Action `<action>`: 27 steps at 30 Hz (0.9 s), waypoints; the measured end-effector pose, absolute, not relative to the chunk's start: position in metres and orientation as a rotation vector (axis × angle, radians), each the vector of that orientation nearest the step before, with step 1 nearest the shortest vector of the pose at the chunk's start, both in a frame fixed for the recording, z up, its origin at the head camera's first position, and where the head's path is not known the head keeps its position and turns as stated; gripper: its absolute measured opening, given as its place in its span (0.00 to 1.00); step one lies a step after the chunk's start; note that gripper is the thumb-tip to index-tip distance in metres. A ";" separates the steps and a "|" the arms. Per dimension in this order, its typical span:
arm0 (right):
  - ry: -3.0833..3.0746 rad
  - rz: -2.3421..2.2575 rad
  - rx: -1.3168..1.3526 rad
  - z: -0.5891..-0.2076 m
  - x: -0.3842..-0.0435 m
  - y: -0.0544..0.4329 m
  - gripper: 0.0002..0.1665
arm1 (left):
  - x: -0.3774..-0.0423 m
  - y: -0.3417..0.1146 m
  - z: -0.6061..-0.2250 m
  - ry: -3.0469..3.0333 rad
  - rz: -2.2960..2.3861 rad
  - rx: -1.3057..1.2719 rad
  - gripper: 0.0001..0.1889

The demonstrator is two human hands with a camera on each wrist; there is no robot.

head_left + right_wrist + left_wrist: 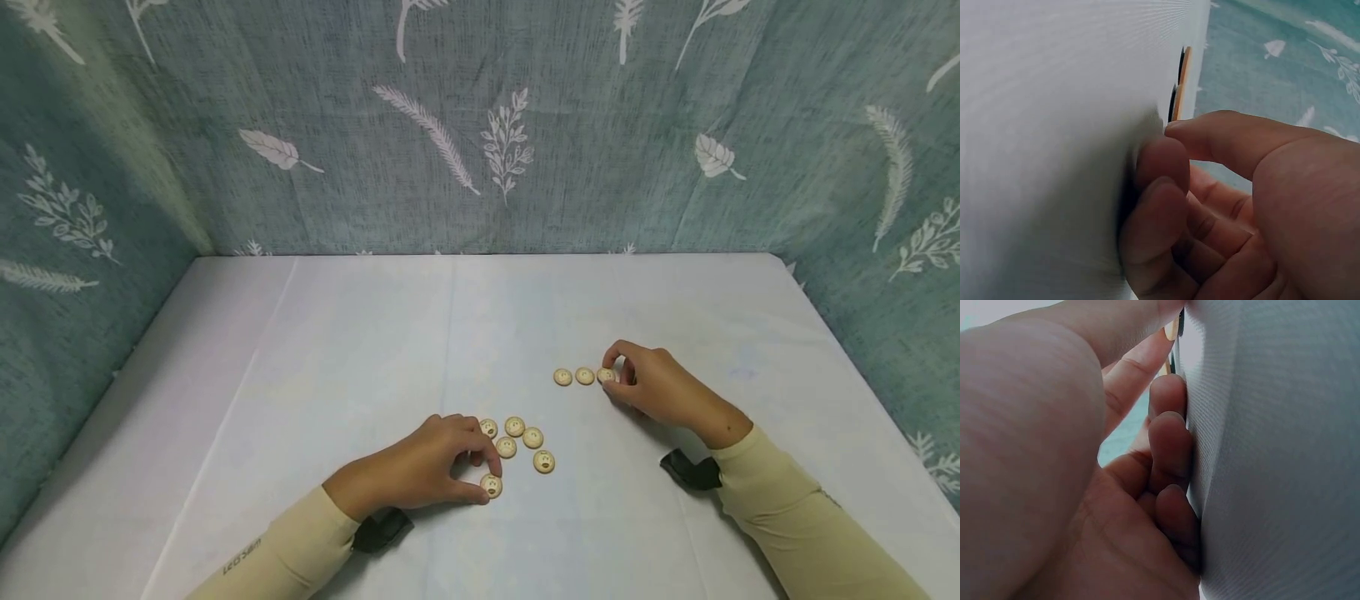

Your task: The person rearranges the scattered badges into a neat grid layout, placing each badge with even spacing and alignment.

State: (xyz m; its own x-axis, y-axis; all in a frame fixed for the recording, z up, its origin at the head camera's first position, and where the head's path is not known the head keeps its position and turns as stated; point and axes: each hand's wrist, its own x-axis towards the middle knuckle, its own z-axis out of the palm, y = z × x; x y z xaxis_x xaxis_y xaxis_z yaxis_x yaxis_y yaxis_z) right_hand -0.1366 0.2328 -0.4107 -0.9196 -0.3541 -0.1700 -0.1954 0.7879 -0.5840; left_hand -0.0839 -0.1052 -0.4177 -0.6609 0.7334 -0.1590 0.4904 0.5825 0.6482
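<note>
Thumb and index finger of my left hand point(427, 467) pinch a small round wooden disc point(491, 486) with a face drawn on it, low over the white table. The other left fingers curl in, their tips against the cloth in the left wrist view. Just beyond lies a loose group of several similar face discs point(506, 447). Farther right, my right hand point(660, 387) pinches another face disc point(606, 376) by its edges, at the right end of a short row. Two discs in that row, a left one point(562, 377) and a middle one point(585, 376), lie flat beside it.
A white cloth point(315, 358) covers the table. Green leaf-patterned fabric point(337, 200) hangs along the back and both sides. Black straps are on both wrists, a left strap point(382, 531) and a right strap point(690, 471), under beige sleeves.
</note>
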 end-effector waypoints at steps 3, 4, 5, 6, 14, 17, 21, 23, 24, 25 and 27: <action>2.707 -0.850 -0.422 -0.411 -0.137 0.233 0.12 | -0.084 -0.105 -0.418 2.413 0.800 0.987 0.13; 2.704 -0.852 -0.420 -0.412 -0.137 0.233 0.12 | -0.084 -0.105 -0.418 2.413 0.801 0.986 0.13; 2.699 -0.853 -0.417 -0.412 -0.137 0.233 0.12 | -0.084 -0.105 -0.418 2.410 0.803 0.986 0.13; 2.692 -0.855 -0.413 -0.412 -0.137 0.233 0.12 | -0.084 -0.105 -0.419 2.407 0.804 0.985 0.13; 2.678 -0.865 -0.378 -0.414 -0.137 0.233 0.12 | -0.085 -0.105 -0.421 2.411 0.817 1.018 0.13; 2.673 -0.869 -0.375 -0.414 -0.137 0.234 0.12 | -0.085 -0.105 -0.422 2.403 0.825 1.018 0.13; 2.664 -0.868 -0.373 -0.415 -0.136 0.234 0.13 | -0.084 -0.105 -0.423 2.394 0.824 1.017 0.13; 2.671 -0.865 -0.372 -0.415 -0.136 0.234 0.13 | -0.085 -0.105 -0.422 2.400 0.821 1.018 0.13; 2.676 -0.863 -0.371 -0.415 -0.136 0.234 0.13 | -0.085 -0.105 -0.421 2.402 0.820 1.019 0.13; 2.681 -0.859 -0.372 -0.415 -0.137 0.234 0.13 | -0.085 -0.105 -0.421 2.403 0.821 1.019 0.13; 2.686 -0.857 -0.369 -0.415 -0.137 0.234 0.13 | -0.085 -0.105 -0.421 2.400 0.827 1.018 0.13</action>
State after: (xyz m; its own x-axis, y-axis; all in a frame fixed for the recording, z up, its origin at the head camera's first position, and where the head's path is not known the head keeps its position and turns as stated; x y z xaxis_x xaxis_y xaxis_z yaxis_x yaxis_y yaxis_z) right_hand -0.1370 0.2338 -0.4148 -0.9230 -0.3281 -0.2013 -0.1509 0.7894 -0.5950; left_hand -0.0850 -0.1052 -0.4205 -0.6524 0.7464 -0.1314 0.5072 0.5588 0.6562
